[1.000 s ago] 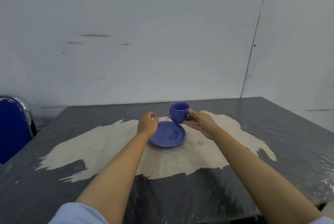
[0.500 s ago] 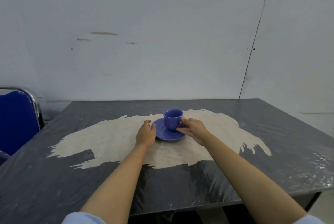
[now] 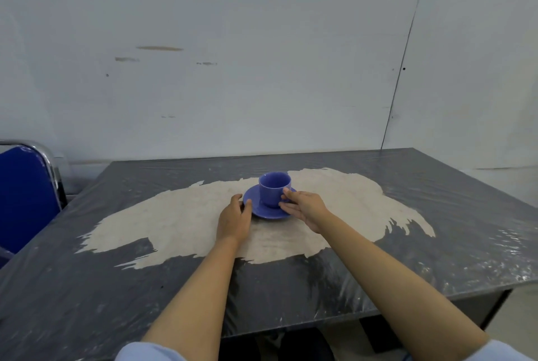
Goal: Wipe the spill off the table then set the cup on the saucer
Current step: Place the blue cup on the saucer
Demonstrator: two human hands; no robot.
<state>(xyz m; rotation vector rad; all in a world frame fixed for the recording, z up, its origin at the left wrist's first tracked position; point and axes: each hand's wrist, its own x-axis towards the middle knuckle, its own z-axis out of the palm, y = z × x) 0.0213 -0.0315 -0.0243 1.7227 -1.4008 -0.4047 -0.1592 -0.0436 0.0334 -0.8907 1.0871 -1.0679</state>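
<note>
A blue cup (image 3: 273,189) stands upright on a blue saucer (image 3: 263,211) in the middle of a dark table (image 3: 436,256). My right hand (image 3: 304,207) is at the cup's right side, thumb and fingers closed on its handle. My left hand (image 3: 235,218) rests at the saucer's left rim, fingers pinching its edge. A large pale patch (image 3: 186,221), worn or stained, spreads across the tabletop under the saucer and both hands.
A blue chair with a chrome frame (image 3: 26,194) stands at the table's left side. A white wall (image 3: 262,55) rises right behind the far edge. The table's front right corner (image 3: 506,291) drops off near my right forearm.
The cup was held just above the saucer's far edge a second ago; it now sits on the saucer. My left hand stays at the saucer's rim. The camera has pulled back.
</note>
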